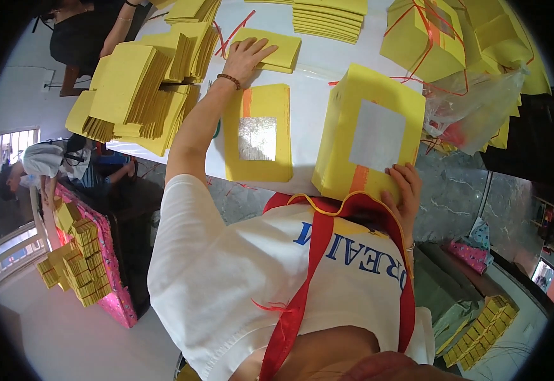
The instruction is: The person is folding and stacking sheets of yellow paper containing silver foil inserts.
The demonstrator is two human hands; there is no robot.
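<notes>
My left hand (249,60) lies with fingers spread on a small stack of folded yellow paper (284,52) at the far side of the table. Just nearer lies a flat yellow paper piece (258,168) with an orange strip and a silvery panel. On the right stands a thick stack of yellow paper (334,146), its top sheet bearing a pale grey panel and an orange strip. My right hand (405,190) grips that stack's near right corner, with fingers along its edge; part of the hand is hidden behind the stack and apron.
Several fanned yellow stacks (124,86) crowd the left of the white table (308,95). Another yellow stack (327,19) sits at the back. Tied yellow bundles (423,38) and a clear plastic bag (473,105) are at right. Two other people are at left.
</notes>
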